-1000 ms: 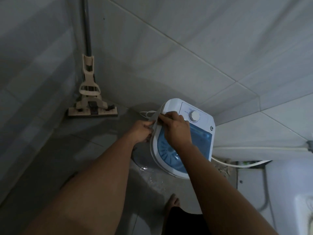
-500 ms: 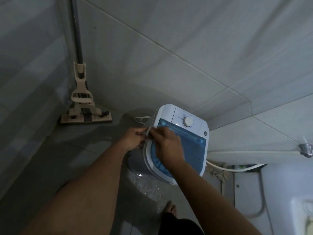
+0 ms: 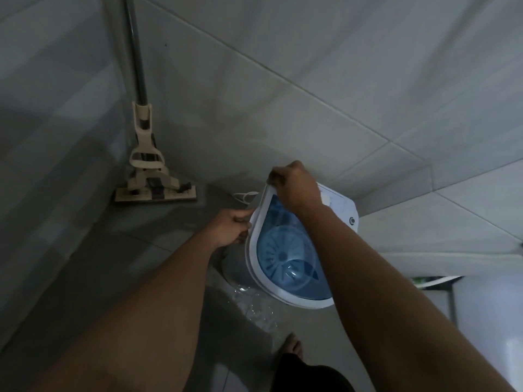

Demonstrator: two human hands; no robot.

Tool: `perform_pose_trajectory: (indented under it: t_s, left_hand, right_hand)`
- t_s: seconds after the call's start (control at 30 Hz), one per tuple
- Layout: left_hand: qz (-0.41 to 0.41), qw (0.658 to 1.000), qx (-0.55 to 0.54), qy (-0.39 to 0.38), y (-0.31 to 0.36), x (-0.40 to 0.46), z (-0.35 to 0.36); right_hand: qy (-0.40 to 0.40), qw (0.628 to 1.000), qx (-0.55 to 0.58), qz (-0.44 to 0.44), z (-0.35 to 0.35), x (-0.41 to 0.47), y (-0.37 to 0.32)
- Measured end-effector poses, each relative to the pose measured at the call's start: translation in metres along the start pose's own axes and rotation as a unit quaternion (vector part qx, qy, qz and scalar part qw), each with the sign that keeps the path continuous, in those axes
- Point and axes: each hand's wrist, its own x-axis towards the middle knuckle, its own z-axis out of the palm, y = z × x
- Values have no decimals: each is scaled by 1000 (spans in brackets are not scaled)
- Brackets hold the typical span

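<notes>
The small washing machine (image 3: 346,210) sits on the floor against the glossy tiled wall (image 3: 311,66). Its white plastic body is smooth, rounded at the near end and squared at the far end. Its lid (image 3: 285,250) is a D-shaped white frame around translucent blue plastic, with a ribbed round disc showing through. The right hand (image 3: 297,188) pinches the frame's far corner at 12 o'clock with curled fingers. The left hand (image 3: 233,229) curls round the lid's white edge at 9 o'clock. The wall crowds the machine from 12 to 3 o'clock. Matte grey floor (image 3: 127,264) lies open from 7 to 10 o'clock, with a glistening puddle (image 3: 254,304) at 6. A beige flat-headed mop (image 3: 152,176) stands well apart at 10 o'clock.
</notes>
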Motion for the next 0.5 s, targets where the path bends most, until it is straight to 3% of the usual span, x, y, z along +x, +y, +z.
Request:
perform_pose_trajectory:
  t_s: [0.27, 0.4, 0.5]
  left_hand:
    - [-13, 1000, -5, 8, 0, 2, 0]
    - [9, 1000, 8, 18, 1, -1, 5]
    - [14, 999, 22, 28, 1, 0, 6]
  right_hand:
    - [32, 993, -42, -106, 37, -86, -11]
    - [2, 992, -18, -127, 46, -143, -19]
    - [-62, 980, 75, -176, 29, -166, -18]
